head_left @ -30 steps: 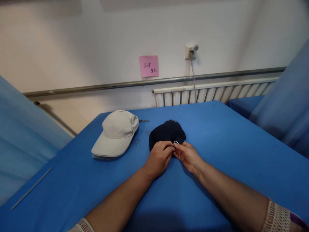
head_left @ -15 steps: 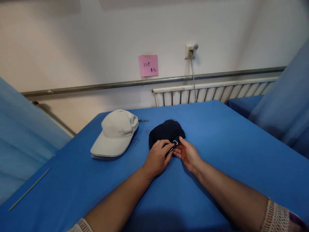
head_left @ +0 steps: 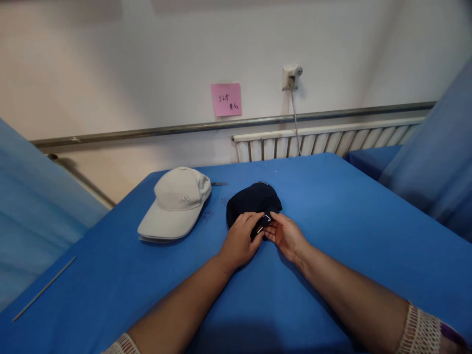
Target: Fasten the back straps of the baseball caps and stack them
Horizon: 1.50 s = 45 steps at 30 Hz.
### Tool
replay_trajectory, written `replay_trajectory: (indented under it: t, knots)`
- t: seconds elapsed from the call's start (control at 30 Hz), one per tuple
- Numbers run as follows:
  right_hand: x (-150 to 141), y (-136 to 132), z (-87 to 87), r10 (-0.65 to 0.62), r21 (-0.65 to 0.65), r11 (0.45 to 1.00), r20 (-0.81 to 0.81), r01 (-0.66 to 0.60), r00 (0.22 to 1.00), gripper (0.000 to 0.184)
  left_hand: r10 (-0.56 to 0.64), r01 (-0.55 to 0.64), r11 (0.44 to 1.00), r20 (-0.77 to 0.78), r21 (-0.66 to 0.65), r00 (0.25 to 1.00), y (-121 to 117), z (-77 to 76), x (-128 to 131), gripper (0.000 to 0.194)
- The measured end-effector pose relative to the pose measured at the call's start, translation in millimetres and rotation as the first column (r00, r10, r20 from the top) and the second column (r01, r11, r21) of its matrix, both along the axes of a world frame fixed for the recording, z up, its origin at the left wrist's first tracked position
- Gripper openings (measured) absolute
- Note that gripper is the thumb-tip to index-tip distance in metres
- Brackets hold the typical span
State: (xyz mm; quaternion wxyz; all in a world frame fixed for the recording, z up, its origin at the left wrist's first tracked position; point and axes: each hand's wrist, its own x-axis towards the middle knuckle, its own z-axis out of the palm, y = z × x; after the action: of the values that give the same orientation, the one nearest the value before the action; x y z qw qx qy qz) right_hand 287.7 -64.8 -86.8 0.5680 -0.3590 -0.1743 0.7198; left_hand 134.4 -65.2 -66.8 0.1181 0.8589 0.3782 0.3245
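A black cap [head_left: 249, 202] lies on the blue-covered table [head_left: 324, 206], its near edge between my two hands. My left hand [head_left: 239, 241] has its fingers closed on the cap's near side, by a strap with a shiny metal buckle [head_left: 266, 220]. From the right, my right hand [head_left: 289, 237] pinches the strap end beside the buckle, with the thumb on top and the fingers beneath. Part of the strap is hidden by the fingers. To the left of the black cap sits a light grey baseball cap [head_left: 180, 189], brim toward me, its dark strap sticking out behind.
A thin stick [head_left: 44, 289] lies at the table's left edge. Blue curtains [head_left: 33, 211] hang on both sides. Behind the table are a white radiator [head_left: 320, 140], a metal rail [head_left: 173, 130], a pink note [head_left: 226, 100] and a wall socket [head_left: 290, 78] with a plugged-in cord.
The strap and buckle on the black cap have turned slightly under my fingers, and more of the metal shows. My hands stay in nearly the same place.
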Motion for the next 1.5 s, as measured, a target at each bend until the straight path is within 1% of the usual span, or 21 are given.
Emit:
replay_trajectory:
  t: [0.07,0.13,0.3,0.47,0.7,0.9,1.07,1.27,1.5]
  knots:
    - [-0.6,-0.3,-0.2,0.004,0.009,1.000,0.020,-0.004,1.000,0.023,-0.008,0.008,1.000,0.007,-0.030,1.000,0.2,-0.7,-0.5,0.050]
    - [-1.0,-1.5,1.0,0.000,0.021,1.000,0.049,-0.001,0.999,0.023,-0.016,0.018,0.998,0.022,-0.060,1.000,0.7,-1.0,-0.8,0.050]
    - [-1.6,-3.9,3.5,0.004,0.018,1.000,0.104,-0.005,0.995,0.026,0.000,0.013,0.994,0.114,-0.111,0.993,2.1,-0.7,-0.7,0.036]
    - [-2.6,-3.6,2.2,-0.003,0.016,1.000,0.123,0.001,0.992,0.028,0.006,0.013,0.992,0.148,-0.127,0.989,2.8,-0.6,-0.1,0.030]
    - [-3.4,-2.2,-2.0,-0.013,0.036,0.999,0.195,0.006,0.981,0.032,0.031,-0.013,0.990,0.121,-0.141,0.992,3.3,-0.5,0.6,0.026]
    - [-4.4,-0.7,-1.3,-0.027,0.103,0.995,0.274,-0.002,0.961,0.036,0.090,-0.076,0.982,0.074,-0.174,0.993,3.1,0.1,1.0,0.023]
    - [-3.8,-0.4,-1.0,-0.030,0.089,0.996,0.306,0.003,0.951,0.038,0.097,-0.081,0.982,0.088,-0.168,0.991,3.8,-2.7,1.1,0.023]
    - [-2.9,0.6,-1.9,-0.026,0.067,0.998,0.298,0.006,0.954,0.035,0.089,-0.076,0.988,0.090,-0.137,0.992,4.8,-3.9,-0.2,0.025]
    - [-1.2,1.3,-2.3,-0.020,0.054,0.999,0.305,0.004,0.952,0.031,0.064,-0.061,0.993,0.028,-0.098,0.998,4.6,-1.2,-1.6,0.025]
